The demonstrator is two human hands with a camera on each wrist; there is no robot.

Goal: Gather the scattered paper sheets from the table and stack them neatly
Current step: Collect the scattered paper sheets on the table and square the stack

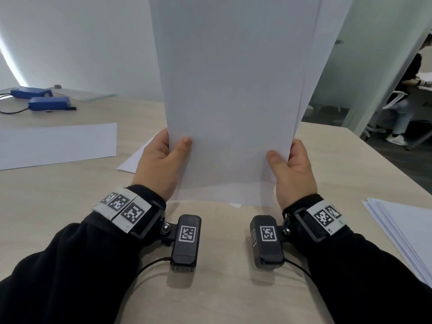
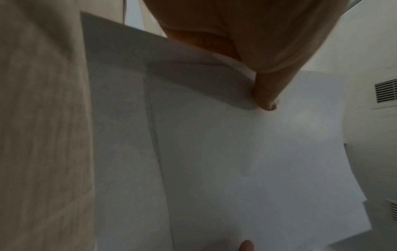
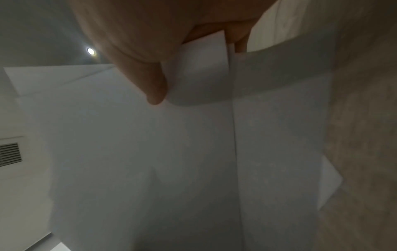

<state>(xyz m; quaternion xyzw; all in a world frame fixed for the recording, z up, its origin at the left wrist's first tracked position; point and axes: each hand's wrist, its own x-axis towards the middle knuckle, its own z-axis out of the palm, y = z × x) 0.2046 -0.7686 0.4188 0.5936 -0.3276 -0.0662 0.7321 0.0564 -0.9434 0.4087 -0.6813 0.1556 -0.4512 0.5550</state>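
A bundle of white paper sheets [image 1: 231, 90] stands upright on the pale wood-grain bench [image 1: 70, 195], its lower edge touching the surface. The left hand [image 1: 159, 164] and right hand [image 1: 292, 169] each pinch a side edge, thumbs in front. A fanned white paper stack [image 1: 406, 232] lies right of the bundle; a single white sheet [image 1: 56, 146] lies to its left.
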